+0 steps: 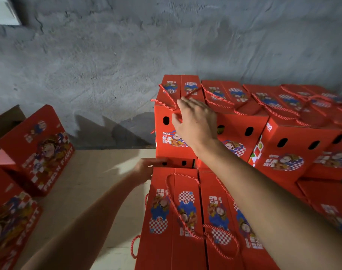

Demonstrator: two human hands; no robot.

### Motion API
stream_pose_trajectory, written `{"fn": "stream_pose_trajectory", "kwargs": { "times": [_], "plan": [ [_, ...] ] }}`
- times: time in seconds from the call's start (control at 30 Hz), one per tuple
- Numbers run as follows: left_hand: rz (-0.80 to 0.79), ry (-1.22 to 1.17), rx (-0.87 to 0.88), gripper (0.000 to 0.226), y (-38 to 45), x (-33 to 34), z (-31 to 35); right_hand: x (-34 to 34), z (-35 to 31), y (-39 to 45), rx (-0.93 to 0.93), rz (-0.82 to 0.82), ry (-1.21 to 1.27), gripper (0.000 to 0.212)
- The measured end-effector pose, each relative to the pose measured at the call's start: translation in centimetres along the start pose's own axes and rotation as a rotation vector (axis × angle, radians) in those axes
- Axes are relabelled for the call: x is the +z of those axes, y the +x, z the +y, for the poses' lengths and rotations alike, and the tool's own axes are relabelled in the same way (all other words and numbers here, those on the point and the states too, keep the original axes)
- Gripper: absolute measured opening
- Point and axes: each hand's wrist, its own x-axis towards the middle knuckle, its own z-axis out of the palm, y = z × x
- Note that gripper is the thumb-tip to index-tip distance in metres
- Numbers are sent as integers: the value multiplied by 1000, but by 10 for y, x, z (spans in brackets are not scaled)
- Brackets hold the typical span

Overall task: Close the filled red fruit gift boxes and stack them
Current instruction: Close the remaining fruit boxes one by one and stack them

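right hand open-fingered on top stacked box; left hand fingers at its base

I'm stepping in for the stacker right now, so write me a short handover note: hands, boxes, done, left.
Right hand: open, fingers spread on the top-left stacked box near its rope handle.
Left hand: at the lower box under it; grip unclear.
Done: closed boxes stacked against the wall, more in the front row.
Left: loose boxes on the left still need stacking; whether they are closed is unclear.
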Motion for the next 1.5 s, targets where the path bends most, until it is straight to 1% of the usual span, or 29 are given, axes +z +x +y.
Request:
{"fn": "stream_pose_trajectory", "kwargs": {
  "times": [0.03,0.07,0.1,0.13,0.17,0.23,0.27,0.3,0.33,0.4,0.47,0.5,0.57,0.63,0.7,0.8,0.87,0.93,0.97,1.0,1.03,1.1,1.13,1.17,1.2,1.27,1.33,1.4,1.5],
  "plan": [
    [-62,193,92,23,4,-8,-1,0,0,0,-6,5,-8,44],
    [-111,520,208,21,8,-15,-1,0,0,0,-11,12,-18,44],
    [-126,885,328,25,11,-21,-2,0,1,0,-10,20,-26,43],
    [-106,1193,436,33,15,-26,-5,1,1,0,-6,31,-29,43],
    [-99,1379,468,41,16,-31,-8,1,1,-1,0,42,-30,43],
    [-104,1611,436,55,18,-31,-14,1,0,-2,1,42,-35,44],
    [-96,1691,419,59,20,-28,-17,1,0,-2,-3,29,-43,45],
    [-86,1753,417,61,22,-24,-20,0,1,-1,-6,13,-53,46],
    [-70,1753,444,60,22,-20,-20,-1,1,-1,-8,-4,-69,47],
    [-59,1630,482,53,24,-16,-18,-3,0,2,-43,-55,-136,51],
    [-111,1600,519,49,27,-19,-9,-8,-5,6,-94,-118,-246,49],
    [-153,1587,534,48,29,-21,-3,-11,-8,9,-115,-141,-298,45],
    [-230,1478,594,39,27,-24,7,-22,-12,14,-154,-174,-372,32],
    [-249,1389,709,34,19,-26,10,-32,-16,16,-175,-180,-406,23],
    [-248,1324,752,40,7,-35,8,-38,-24,16,-210,-171,-416,29],
    [-234,1343,721,46,-6,-46,-2,-39,-25,17,-276,-145,-352,45],
    [-256,1313,737,46,-10,-47,-2,-40,-20,15,-273,-154,-316,54],
    [-260,1191,739,46,-12,-48,0,-41,-14,14,-264,-162,-284,59],
    [-218,1110,733,46,-13,-50,0,-41,-12,13,-264,-166,-276,60],
    [-135,1003,690,47,-15,-51,-2,-40,-10,12,-269,-172,-275,61],
    [-30,844,601,47,-17,-52,-5,-38,-8,12,-280,-180,-276,61],
    [145,354,364,38,-21,-50,-9,-35,-4,12,-308,-210,-264,58],
    [178,109,229,30,-23,-44,-8,-34,-3,12,-319,-223,-244,57],
    [155,-86,101,22,-25,-36,-7,-32,-5,10,-323,-232,-219,57],
    [115,-200,18,21,-26,-27,-5,-31,-6,7,-317,-240,-202,56],
    [89,-185,-30,37,-29,-4,0,-27,-7,4,-307,-245,-185,56],
    [153,-108,-46,45,-33,15,4,-21,-4,4,-301,-246,-173,54],
    [216,-121,-67,45,-36,27,5,-17,-2,4,-284,-240,-160,53],
    [275,-120,-65,44,-36,26,9,-12,-1,-1,-259,-228,-68,48]
  ]
}}
